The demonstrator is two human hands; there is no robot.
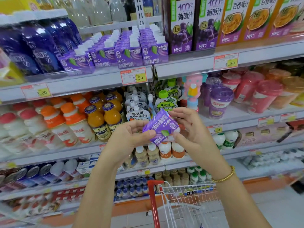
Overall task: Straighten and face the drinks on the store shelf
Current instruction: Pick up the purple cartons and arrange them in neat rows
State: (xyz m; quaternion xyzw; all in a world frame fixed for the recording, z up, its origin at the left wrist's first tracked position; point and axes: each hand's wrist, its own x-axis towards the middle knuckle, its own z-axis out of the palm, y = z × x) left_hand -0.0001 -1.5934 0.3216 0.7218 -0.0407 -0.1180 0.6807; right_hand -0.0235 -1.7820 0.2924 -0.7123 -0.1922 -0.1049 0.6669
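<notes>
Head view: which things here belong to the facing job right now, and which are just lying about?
Job: purple carton, print upside down, gripped by left hand and right hand; matching carton rows higher up.
Lying about: shopping cart, orange juice bottles, tall grape juice boxes.

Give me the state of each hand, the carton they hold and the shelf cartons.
Held carton: upside down, tilted, off the shelf.
Left hand: pinches the carton.
Right hand: holds its cap end.
Shelf cartons: upright, labels forward.
Front-left carton: askew, out of line.
</notes>
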